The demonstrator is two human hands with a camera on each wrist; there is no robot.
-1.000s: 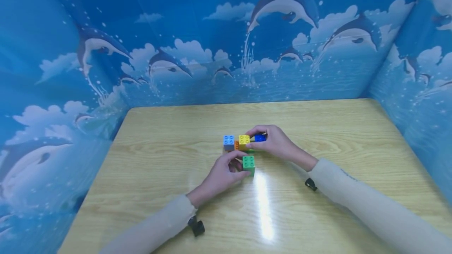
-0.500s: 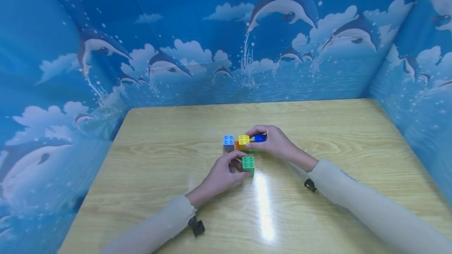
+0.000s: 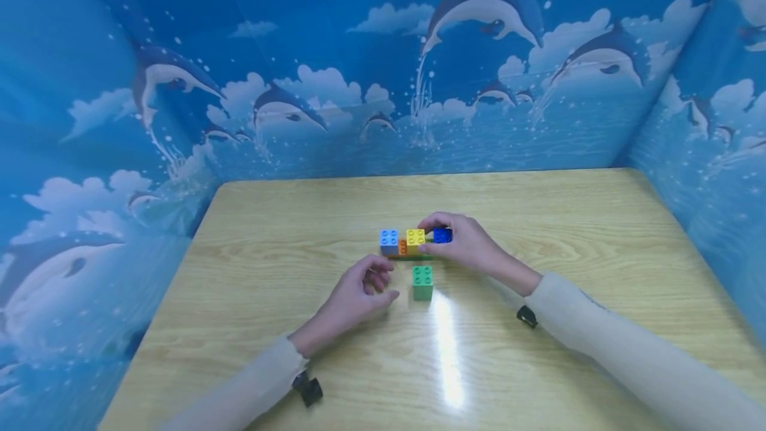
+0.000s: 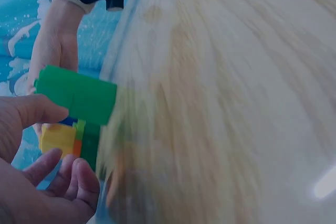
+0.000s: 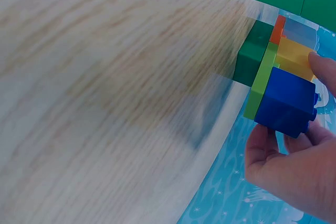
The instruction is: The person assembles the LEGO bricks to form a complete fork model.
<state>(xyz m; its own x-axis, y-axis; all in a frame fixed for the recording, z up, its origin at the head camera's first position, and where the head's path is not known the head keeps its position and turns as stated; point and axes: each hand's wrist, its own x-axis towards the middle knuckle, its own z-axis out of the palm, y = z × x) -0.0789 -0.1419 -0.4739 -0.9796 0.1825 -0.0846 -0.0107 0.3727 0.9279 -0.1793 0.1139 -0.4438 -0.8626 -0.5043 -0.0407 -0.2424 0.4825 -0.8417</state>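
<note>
My left hand (image 3: pixel 353 298) is just left of a stack of two green building blocks (image 3: pixel 422 285), fingers loosely bent and nothing in them. The stack stands upright on the table. Behind it is a joined row of blocks: light blue (image 3: pixel 389 242), orange (image 3: pixel 403 247), yellow (image 3: pixel 415 238) and dark blue (image 3: pixel 443 235). In the right wrist view, a light green piece (image 5: pixel 262 82) and a dark green block (image 5: pixel 254 53) lie under them. My right hand (image 3: pixel 469 241) pinches the yellow block from the right, thumb on its near side; the fingers behind are partly hidden.
The wood-grain table (image 3: pixel 287 218) reaches back to a blue wall covering (image 3: pixel 335 132) printed with dolphins, which also rises at both sides. A bright light reflection lies on the tabletop in front of the green stack. Each wrist wears a small black camera.
My left hand has let go of the green stack and drawn away to the left, leaving it standing. My right hand keeps its hold on the yellow block.
</note>
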